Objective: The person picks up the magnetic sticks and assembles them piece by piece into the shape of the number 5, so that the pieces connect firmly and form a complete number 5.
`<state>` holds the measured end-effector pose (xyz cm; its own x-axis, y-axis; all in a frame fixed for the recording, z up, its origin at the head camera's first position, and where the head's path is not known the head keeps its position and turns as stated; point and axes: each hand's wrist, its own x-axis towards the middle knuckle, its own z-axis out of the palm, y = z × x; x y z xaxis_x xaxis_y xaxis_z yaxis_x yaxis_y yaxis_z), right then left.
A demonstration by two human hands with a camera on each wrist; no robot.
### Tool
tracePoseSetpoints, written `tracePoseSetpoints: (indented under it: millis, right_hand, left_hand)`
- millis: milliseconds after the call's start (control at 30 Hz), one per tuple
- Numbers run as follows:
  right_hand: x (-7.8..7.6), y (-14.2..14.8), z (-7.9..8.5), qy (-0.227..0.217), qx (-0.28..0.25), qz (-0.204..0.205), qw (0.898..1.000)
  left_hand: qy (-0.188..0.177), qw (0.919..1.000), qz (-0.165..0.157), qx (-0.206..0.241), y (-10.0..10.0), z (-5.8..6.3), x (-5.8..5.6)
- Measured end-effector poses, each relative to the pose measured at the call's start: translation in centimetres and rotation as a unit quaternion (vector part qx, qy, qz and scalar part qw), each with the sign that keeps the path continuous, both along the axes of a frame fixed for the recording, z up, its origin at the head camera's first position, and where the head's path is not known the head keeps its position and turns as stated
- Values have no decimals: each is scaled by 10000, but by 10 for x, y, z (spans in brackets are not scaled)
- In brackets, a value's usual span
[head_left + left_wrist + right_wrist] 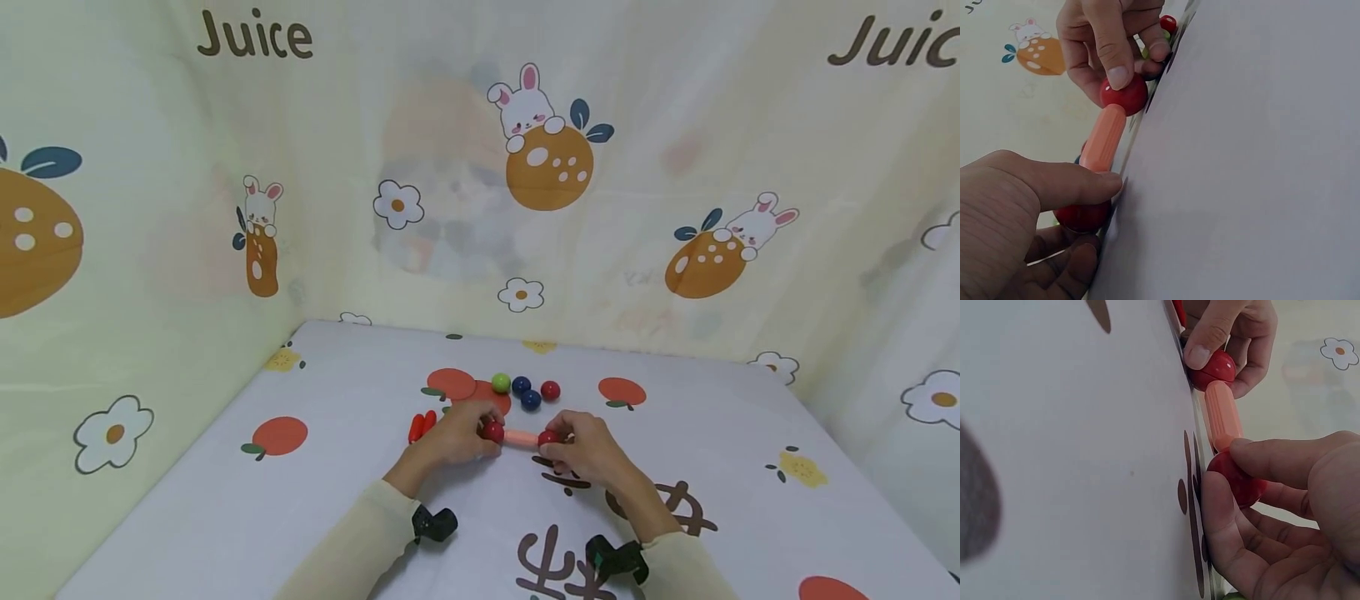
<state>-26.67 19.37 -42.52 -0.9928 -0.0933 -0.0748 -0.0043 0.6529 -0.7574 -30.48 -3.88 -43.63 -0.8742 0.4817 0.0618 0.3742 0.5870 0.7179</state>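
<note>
Low over the table, a ribbed salmon-pink rod (521, 438) links two glossy red balls end to end. My left hand (461, 435) pinches the left red ball (492, 432) between thumb and fingers. At the other end, my right hand (588, 448) grips the right red ball (548, 437) the same way. In the right wrist view, thumb and index finger press on the near ball (1240, 480), right where the rod (1222, 415) meets it. The left wrist view has the left thumb lying across its ball (1085, 217), partly covering it.
Just beyond the hands lie a green ball (501, 382), two dark blue balls (530, 400) and another red ball (551, 391). Two short red rods (416, 428) rest left of the left hand. A printed white cloth (337, 483) covers the table; a patterned curtain (450, 250) hangs behind.
</note>
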Motion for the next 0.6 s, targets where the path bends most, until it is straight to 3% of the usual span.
tracePoseSetpoints:
  millis: [600]
  right_hand:
    - [2,0,2,-40,36,-45,10000]
  left_hand:
    - [-240,9997,-78,-76,-1,5,0]
